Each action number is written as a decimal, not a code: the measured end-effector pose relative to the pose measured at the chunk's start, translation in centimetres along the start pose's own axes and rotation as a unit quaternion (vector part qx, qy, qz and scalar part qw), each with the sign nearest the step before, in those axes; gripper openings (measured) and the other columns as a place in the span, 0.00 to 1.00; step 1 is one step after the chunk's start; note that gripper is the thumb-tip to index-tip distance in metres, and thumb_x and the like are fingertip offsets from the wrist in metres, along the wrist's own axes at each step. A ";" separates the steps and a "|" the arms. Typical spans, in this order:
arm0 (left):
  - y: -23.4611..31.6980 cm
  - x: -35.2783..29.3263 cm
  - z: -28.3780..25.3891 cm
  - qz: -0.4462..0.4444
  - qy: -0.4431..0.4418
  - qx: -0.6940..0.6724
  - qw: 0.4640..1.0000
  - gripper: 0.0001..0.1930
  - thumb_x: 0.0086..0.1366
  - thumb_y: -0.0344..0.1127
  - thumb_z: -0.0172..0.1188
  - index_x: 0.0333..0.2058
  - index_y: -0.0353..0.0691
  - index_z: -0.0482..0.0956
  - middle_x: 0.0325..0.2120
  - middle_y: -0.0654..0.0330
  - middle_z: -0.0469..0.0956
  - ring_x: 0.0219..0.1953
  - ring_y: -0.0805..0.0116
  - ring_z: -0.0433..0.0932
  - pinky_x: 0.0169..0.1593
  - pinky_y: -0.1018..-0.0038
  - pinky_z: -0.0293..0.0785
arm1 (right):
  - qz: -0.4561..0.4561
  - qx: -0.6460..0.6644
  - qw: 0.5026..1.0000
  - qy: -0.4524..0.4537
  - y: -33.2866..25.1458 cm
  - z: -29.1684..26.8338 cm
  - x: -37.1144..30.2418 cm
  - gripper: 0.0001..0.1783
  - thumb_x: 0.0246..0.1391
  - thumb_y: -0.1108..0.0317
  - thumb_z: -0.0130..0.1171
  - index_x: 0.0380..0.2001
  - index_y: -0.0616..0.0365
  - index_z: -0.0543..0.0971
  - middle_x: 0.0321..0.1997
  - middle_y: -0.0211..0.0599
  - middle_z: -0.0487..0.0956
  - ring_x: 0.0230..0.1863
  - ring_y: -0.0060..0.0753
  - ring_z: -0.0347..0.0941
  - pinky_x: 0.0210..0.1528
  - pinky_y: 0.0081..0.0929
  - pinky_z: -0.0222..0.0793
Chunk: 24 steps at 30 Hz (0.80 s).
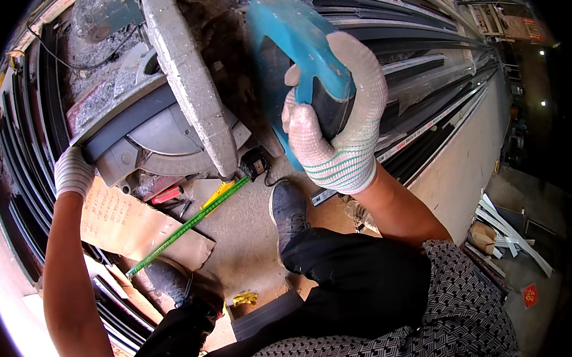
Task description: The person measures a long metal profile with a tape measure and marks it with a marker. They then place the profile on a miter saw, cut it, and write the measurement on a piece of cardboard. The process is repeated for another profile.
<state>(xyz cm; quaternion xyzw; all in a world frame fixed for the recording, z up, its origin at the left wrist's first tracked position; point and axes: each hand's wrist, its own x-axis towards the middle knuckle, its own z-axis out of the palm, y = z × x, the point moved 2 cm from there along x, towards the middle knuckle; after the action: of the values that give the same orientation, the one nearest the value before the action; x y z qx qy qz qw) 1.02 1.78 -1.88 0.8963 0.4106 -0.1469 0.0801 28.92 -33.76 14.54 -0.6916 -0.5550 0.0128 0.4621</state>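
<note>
My right hand (349, 127), in a white knitted glove with green stripes, is wrapped round the black grip of the saw's teal handle (288, 26). The handle belongs to a miter saw whose pale, dusty blade guard (186, 73) stands left of it. A dark grey profile (129, 121) lies across the saw's metal base (157, 140) against the fence, running under the guard. At its left end my left hand (73, 172), also gloved, is closed on the profile; its fingertips are partly hidden. The blade itself is mostly hidden behind the guard.
Between my feet and the saw lie a cardboard sheet (126, 216) with handwriting, a long green strip (190, 226), a black tape measure (255, 162) and a red-handled tool (166, 195). Dark profiles (415, 30) are stacked right; white offcuts (512, 235) lie on the floor.
</note>
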 end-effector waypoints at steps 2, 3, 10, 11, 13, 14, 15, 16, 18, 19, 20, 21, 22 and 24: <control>0.2 0.0 -0.1 0.009 0.008 -0.011 1.000 0.16 0.55 0.33 0.69 0.43 0.38 0.84 0.39 0.42 0.84 0.46 0.42 0.82 0.50 0.57 0.79 | 0.000 0.011 1.000 0.007 0.1 0.1 -0.1 0.41 0.59 0.73 0.62 0.71 0.56 0.53 0.48 0.44 0.77 0.36 0.23 0.77 0.38 0.22 0.80; 0.1 0.0 -0.1 0.006 0.004 -0.010 1.000 0.16 0.55 0.33 0.69 0.43 0.38 0.84 0.39 0.42 0.84 0.46 0.42 0.82 0.50 0.57 0.79 | -0.001 0.012 1.000 0.009 0.1 0.2 -0.1 0.41 0.59 0.73 0.62 0.71 0.56 0.53 0.48 0.44 0.77 0.35 0.23 0.77 0.38 0.22 0.80; -0.4 0.1 0.0 -0.009 -0.008 0.003 1.000 0.17 0.56 0.32 0.68 0.45 0.38 0.84 0.41 0.42 0.84 0.47 0.42 0.81 0.50 0.57 0.79 | 0.028 0.070 0.997 0.008 0.0 0.9 -0.7 0.41 0.60 0.73 0.62 0.71 0.53 0.53 0.48 0.45 0.76 0.34 0.23 0.77 0.36 0.22 0.79; -0.6 0.0 -0.1 -0.018 -0.006 0.003 1.000 0.17 0.55 0.34 0.70 0.44 0.37 0.84 0.40 0.43 0.84 0.47 0.43 0.81 0.51 0.57 0.79 | 0.028 0.070 0.997 0.007 0.0 1.0 -0.8 0.41 0.59 0.73 0.62 0.71 0.53 0.53 0.48 0.45 0.76 0.34 0.23 0.77 0.36 0.22 0.79; 0.3 -0.1 -0.3 -0.005 -0.003 -0.012 1.000 0.17 0.55 0.34 0.70 0.44 0.37 0.84 0.40 0.43 0.84 0.47 0.43 0.82 0.51 0.57 0.79 | 0.030 0.059 0.998 0.010 0.3 0.9 -1.5 0.41 0.59 0.74 0.62 0.71 0.53 0.53 0.49 0.46 0.76 0.34 0.24 0.77 0.36 0.23 0.79; 0.7 -0.2 -0.3 0.001 -0.001 -0.019 1.000 0.17 0.56 0.34 0.70 0.44 0.37 0.84 0.40 0.43 0.84 0.47 0.43 0.82 0.51 0.57 0.79 | 0.027 0.060 0.998 0.010 0.3 0.8 -1.7 0.41 0.59 0.74 0.61 0.71 0.52 0.53 0.49 0.46 0.76 0.34 0.24 0.77 0.37 0.23 0.79; 0.4 -0.1 -0.3 -0.002 -0.004 -0.012 1.000 0.17 0.56 0.34 0.70 0.44 0.38 0.84 0.41 0.43 0.84 0.47 0.43 0.82 0.51 0.57 0.79 | 0.022 0.065 0.998 0.011 0.3 0.9 -1.7 0.41 0.59 0.74 0.61 0.71 0.52 0.53 0.49 0.46 0.76 0.34 0.25 0.77 0.37 0.24 0.80; 0.0 0.0 0.0 -0.004 -0.007 -0.005 1.000 0.17 0.56 0.35 0.70 0.44 0.38 0.84 0.41 0.43 0.84 0.47 0.43 0.82 0.51 0.57 0.79 | 0.014 0.079 0.997 0.009 0.3 1.0 -1.4 0.41 0.59 0.74 0.61 0.71 0.51 0.53 0.50 0.47 0.76 0.34 0.25 0.77 0.37 0.24 0.80; -0.1 0.1 0.0 -0.008 -0.012 0.009 1.000 0.17 0.57 0.33 0.68 0.46 0.38 0.83 0.41 0.42 0.84 0.47 0.42 0.82 0.50 0.57 0.79 | 0.011 0.095 0.995 0.010 0.3 1.2 -1.4 0.42 0.59 0.75 0.61 0.72 0.50 0.53 0.50 0.47 0.75 0.35 0.25 0.76 0.37 0.25 0.80; 0.1 0.1 -0.1 -0.009 -0.015 0.015 1.000 0.17 0.58 0.31 0.66 0.47 0.38 0.83 0.41 0.42 0.83 0.47 0.42 0.81 0.50 0.57 0.79 | 0.015 0.099 0.995 0.013 0.3 1.3 -1.7 0.42 0.59 0.76 0.61 0.72 0.50 0.53 0.50 0.48 0.75 0.35 0.26 0.76 0.38 0.25 0.80; 0.2 0.0 -0.1 -0.011 -0.018 0.022 1.000 0.17 0.59 0.29 0.63 0.48 0.38 0.83 0.42 0.42 0.83 0.47 0.42 0.81 0.49 0.58 0.79 | 0.021 0.100 0.995 0.013 0.3 1.3 -1.9 0.42 0.59 0.76 0.61 0.72 0.49 0.53 0.51 0.48 0.75 0.35 0.26 0.76 0.38 0.25 0.80; 0.2 0.0 -0.2 -0.006 -0.014 0.021 1.000 0.16 0.59 0.31 0.65 0.47 0.38 0.83 0.41 0.42 0.83 0.47 0.42 0.81 0.50 0.57 0.79 | 0.026 0.102 0.994 0.014 0.3 1.3 -2.1 0.42 0.58 0.77 0.61 0.72 0.48 0.53 0.51 0.48 0.75 0.35 0.26 0.76 0.38 0.25 0.80; 0.2 0.0 -0.2 -0.002 -0.010 0.021 1.000 0.16 0.58 0.33 0.66 0.46 0.39 0.83 0.41 0.42 0.83 0.47 0.42 0.82 0.50 0.57 0.79 | 0.032 0.103 0.994 0.011 0.3 1.3 -2.2 0.43 0.58 0.77 0.61 0.72 0.48 0.53 0.51 0.48 0.75 0.36 0.26 0.76 0.39 0.25 0.80; 0.2 -0.1 -0.2 0.003 -0.001 0.008 1.000 0.16 0.58 0.35 0.67 0.45 0.39 0.84 0.40 0.42 0.84 0.46 0.42 0.82 0.50 0.56 0.79 | 0.035 0.104 0.994 0.012 0.4 1.4 -2.4 0.43 0.58 0.78 0.61 0.72 0.48 0.54 0.51 0.48 0.75 0.36 0.26 0.76 0.39 0.25 0.80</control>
<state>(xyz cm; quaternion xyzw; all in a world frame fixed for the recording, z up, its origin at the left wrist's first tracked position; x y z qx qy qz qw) 1.09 1.64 -1.62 0.8981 0.4064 -0.1508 0.0741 27.52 -34.77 12.31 -0.6591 -0.5205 0.0781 0.5372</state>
